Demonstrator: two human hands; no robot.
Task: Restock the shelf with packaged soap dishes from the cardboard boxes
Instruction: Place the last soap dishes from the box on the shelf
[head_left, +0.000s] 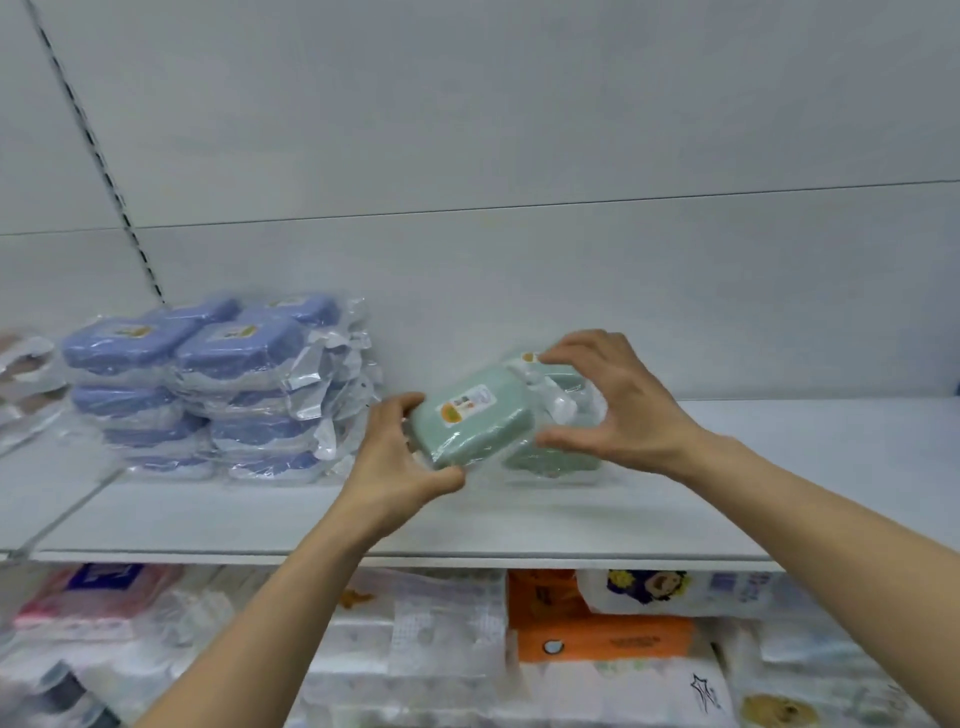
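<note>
Over the white shelf (519, 519), my left hand (400, 462) grips the left end of a green packaged soap dish (467, 421) that is tilted up to the right. My right hand (613, 405) curls over the right end of that pack and over a second green soap dish pack (550, 457) lying on the shelf beneath and behind it. I cannot tell which of the two packs the right fingers pinch. Stacks of blue packaged soap dishes (218, 384) stand on the shelf to the left. No cardboard box is in view.
Pinkish packs (23, 374) lie at the far left of the shelf. Below the shelf edge sit tissue packs, among them an orange one (597, 634). The white back panel (519, 156) rises behind. Bare shelf extends to the right (831, 457).
</note>
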